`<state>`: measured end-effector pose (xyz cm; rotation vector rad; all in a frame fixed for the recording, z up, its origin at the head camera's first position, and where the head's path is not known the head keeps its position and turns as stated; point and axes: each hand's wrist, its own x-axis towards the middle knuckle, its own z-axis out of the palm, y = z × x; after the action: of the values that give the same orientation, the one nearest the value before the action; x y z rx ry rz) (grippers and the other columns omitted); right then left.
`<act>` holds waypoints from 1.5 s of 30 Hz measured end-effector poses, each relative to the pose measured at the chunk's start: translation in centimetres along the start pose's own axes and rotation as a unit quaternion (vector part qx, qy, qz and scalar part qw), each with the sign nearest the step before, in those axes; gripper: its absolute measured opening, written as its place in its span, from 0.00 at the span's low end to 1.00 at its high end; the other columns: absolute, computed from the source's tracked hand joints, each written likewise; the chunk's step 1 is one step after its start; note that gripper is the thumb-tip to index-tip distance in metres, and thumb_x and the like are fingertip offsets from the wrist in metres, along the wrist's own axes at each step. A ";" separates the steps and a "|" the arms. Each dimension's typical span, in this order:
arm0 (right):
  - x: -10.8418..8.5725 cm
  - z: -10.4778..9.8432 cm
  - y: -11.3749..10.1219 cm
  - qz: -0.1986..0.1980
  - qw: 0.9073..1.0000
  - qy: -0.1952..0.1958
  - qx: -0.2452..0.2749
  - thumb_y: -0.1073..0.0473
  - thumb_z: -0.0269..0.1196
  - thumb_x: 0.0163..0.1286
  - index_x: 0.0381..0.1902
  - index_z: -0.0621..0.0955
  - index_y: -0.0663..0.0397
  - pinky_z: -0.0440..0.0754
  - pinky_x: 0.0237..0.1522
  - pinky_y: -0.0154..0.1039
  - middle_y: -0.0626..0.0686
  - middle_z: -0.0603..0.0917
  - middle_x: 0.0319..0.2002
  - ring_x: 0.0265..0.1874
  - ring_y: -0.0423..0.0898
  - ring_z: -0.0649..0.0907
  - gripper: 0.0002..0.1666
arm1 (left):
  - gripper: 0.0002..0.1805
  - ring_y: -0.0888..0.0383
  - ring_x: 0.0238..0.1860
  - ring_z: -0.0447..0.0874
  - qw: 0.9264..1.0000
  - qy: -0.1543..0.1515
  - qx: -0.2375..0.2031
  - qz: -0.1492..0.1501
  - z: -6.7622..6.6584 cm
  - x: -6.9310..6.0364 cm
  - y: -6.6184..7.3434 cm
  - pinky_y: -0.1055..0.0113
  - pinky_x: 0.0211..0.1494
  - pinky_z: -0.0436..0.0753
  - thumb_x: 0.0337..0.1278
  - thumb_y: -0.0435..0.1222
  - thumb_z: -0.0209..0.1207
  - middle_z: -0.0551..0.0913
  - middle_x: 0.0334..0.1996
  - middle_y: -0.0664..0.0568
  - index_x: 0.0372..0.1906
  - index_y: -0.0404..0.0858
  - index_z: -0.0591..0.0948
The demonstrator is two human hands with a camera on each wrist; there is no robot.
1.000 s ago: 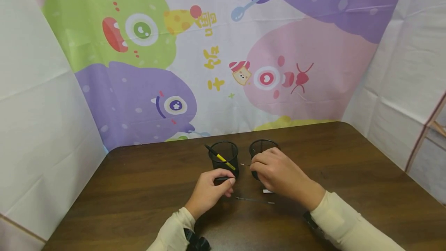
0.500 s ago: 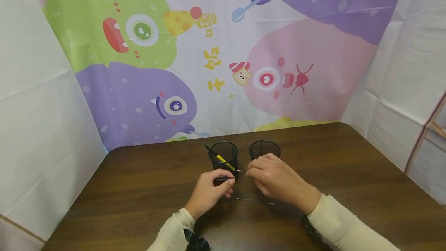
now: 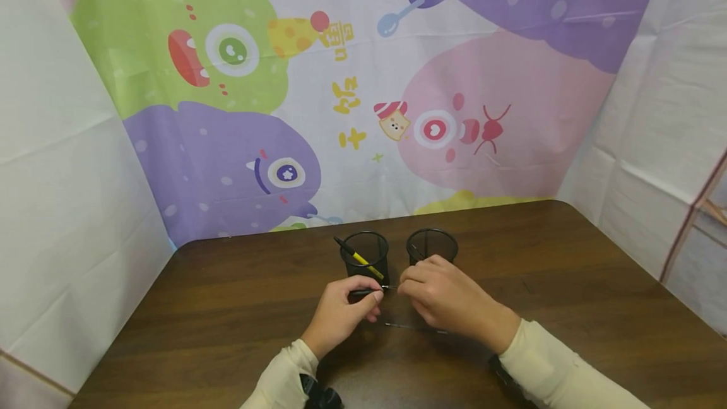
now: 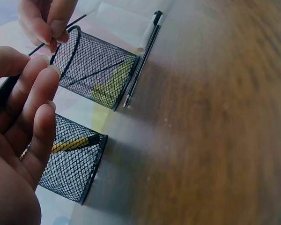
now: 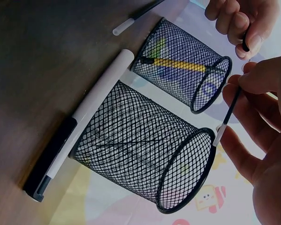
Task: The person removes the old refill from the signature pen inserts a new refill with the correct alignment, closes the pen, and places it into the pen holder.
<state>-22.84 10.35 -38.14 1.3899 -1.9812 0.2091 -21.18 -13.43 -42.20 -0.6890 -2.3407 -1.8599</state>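
My left hand [image 3: 343, 308] grips a black pen barrel [image 3: 360, 293] with thumb and fingers. Between thumb and fingertips, my right hand [image 3: 457, 292] pinches a thin dark refill [image 5: 232, 108], whose pale end sticks out on the far side of the fingers in the right wrist view. The refill's tip meets the end of the barrel, or nearly so; whether it is inside I cannot tell. A second refill [image 3: 414, 327] lies on the table below the hands. A white and black pen part [image 5: 96, 93] lies beside the right mesh cup [image 5: 140, 145].
Behind my left hand stands the left mesh cup [image 3: 366, 270], holding a yellow and black pen [image 3: 360, 258]. A thin dark stick shows inside the right cup. The brown table [image 3: 238, 308] ends at a cartoon-printed cloth [image 3: 363, 188], with white cloth at both sides.
My right hand has moved left and toward me, bringing the refill from beside the cups to the barrel's end. My left hand has stayed in place.
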 end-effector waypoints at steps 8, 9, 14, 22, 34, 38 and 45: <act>0.1 -0.1 0.0 0.001 1.000 -0.001 0.001 0.68 0.69 0.54 0.35 0.85 0.49 0.78 0.38 0.39 0.44 0.83 0.36 0.38 0.42 0.82 0.11 | 0.12 0.54 0.27 0.87 1.000 0.001 0.003 0.001 0.0 0.0 0.0 0.60 0.33 0.88 0.65 0.36 0.65 0.85 0.33 0.35 0.44 0.29 0.84; 0.1 0.0 0.0 -0.001 1.000 0.001 0.001 0.68 0.70 0.54 0.35 0.85 0.49 0.78 0.38 0.39 0.44 0.83 0.36 0.37 0.42 0.82 0.12 | 0.12 0.54 0.27 0.87 1.000 0.002 0.004 0.001 0.0 0.0 0.0 0.60 0.33 0.88 0.65 0.36 0.65 0.85 0.33 0.35 0.44 0.29 0.84; 0.1 0.0 -0.1 -0.010 1.000 0.011 -0.004 0.69 0.70 0.52 0.35 0.85 0.49 0.78 0.37 0.40 0.44 0.83 0.35 0.35 0.42 0.83 0.13 | 0.12 0.54 0.26 0.86 1.000 0.003 0.008 0.000 0.0 0.0 0.0 0.60 0.33 0.88 0.65 0.37 0.65 0.85 0.32 0.35 0.43 0.29 0.84; 0.1 0.0 -0.2 -0.011 1.000 0.000 -0.006 0.68 0.70 0.53 0.34 0.85 0.49 0.78 0.36 0.40 0.44 0.83 0.34 0.35 0.42 0.83 0.11 | 0.11 0.55 0.26 0.86 1.000 0.004 0.017 0.002 0.1 0.0 -0.1 0.61 0.32 0.87 0.65 0.36 0.65 0.85 0.30 0.35 0.43 0.30 0.84; -0.1 -0.1 -0.2 -0.010 1.000 -0.023 0.002 0.67 0.67 0.55 0.34 0.84 0.48 0.78 0.38 0.41 0.44 0.83 0.34 0.35 0.41 0.83 0.10 | 0.05 0.54 0.25 0.86 1.000 0.003 0.010 -0.013 0.3 -0.1 0.2 0.63 0.32 0.87 0.64 0.34 0.66 0.86 0.29 0.40 0.42 0.37 0.85; 0.0 -0.1 -0.5 -0.009 1.000 -0.030 0.004 0.67 0.68 0.56 0.35 0.85 0.48 0.78 0.39 0.41 0.43 0.84 0.35 0.37 0.41 0.83 0.11 | 0.05 0.53 0.25 0.86 1.000 0.002 0.013 -0.020 0.4 0.0 0.3 0.63 0.32 0.87 0.64 0.31 0.65 0.86 0.27 0.45 0.43 0.35 0.85; 0.1 0.0 -0.9 -0.012 0.999 -0.030 0.000 0.67 0.71 0.55 0.36 0.85 0.46 0.78 0.41 0.39 0.42 0.84 0.35 0.37 0.39 0.83 0.12 | 0.07 0.50 0.26 0.86 0.999 -0.010 0.023 -0.022 0.5 -0.4 2.6 0.64 0.33 0.87 0.64 0.28 0.63 0.86 0.28 0.39 0.43 0.27 0.83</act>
<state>-22.12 9.89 -38.25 1.4361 -2.0115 0.1586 -19.67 -12.61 -40.10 -0.6614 -2.4225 -1.8173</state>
